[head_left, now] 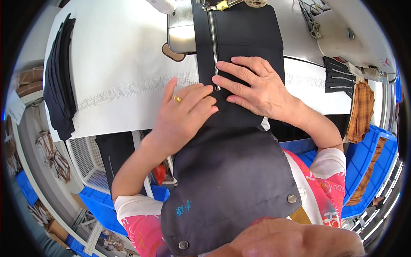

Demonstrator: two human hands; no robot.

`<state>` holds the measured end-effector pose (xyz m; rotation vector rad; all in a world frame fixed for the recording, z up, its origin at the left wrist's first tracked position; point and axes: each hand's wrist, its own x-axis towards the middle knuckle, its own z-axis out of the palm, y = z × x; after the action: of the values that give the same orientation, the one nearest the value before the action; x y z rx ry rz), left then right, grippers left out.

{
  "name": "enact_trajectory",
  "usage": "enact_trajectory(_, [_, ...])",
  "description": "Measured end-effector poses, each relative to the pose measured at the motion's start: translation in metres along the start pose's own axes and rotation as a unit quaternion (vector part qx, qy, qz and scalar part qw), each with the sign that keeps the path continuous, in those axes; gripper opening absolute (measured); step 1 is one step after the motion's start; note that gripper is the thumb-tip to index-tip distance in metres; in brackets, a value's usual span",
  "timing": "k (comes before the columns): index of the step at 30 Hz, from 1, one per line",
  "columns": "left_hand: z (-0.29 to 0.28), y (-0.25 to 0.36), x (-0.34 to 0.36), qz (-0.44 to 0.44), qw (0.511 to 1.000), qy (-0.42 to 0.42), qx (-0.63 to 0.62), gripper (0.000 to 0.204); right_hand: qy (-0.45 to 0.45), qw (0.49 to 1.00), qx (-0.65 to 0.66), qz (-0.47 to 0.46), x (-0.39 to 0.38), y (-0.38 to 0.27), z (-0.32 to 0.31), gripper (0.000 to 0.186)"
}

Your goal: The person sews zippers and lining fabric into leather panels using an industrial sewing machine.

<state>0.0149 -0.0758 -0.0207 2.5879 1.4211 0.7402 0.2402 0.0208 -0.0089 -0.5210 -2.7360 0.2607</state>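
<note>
Resting palm down, the right hand (265,90) lies open on the black cloth (252,34), fingers spread, two tips at the silver zipper (212,38). The left hand (184,115) is loosely curled, its outer finger raised, the other fingertips at the cloth near the zipper's lower end; whether they pinch it, I cannot tell. The cloth lies across the tabletop (128,64), reaching the sewing machine foot (222,5).
</note>
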Motion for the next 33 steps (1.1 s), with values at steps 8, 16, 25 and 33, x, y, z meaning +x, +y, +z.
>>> enact_trajectory(8, [0.004,-0.068,0.068,-0.042,0.997,0.063,0.003,0.022,-0.006,1.000,-0.010,-0.002,0.000,-0.002,0.000,0.050])
enact_trajectory(16, [0.007,-0.067,0.074,-0.035,0.997,0.070,0.013,0.019,-0.026,1.000,0.002,0.004,0.002,0.000,-0.005,0.048])
enact_trajectory(25, [0.007,-0.071,0.079,-0.055,0.998,0.042,0.014,0.022,-0.024,1.000,0.000,0.002,0.007,0.009,-0.005,0.050])
enact_trajectory(33, [0.009,-0.074,0.082,-0.048,0.997,0.035,0.038,0.026,-0.010,1.000,-0.006,0.001,0.012,0.016,-0.003,0.049])
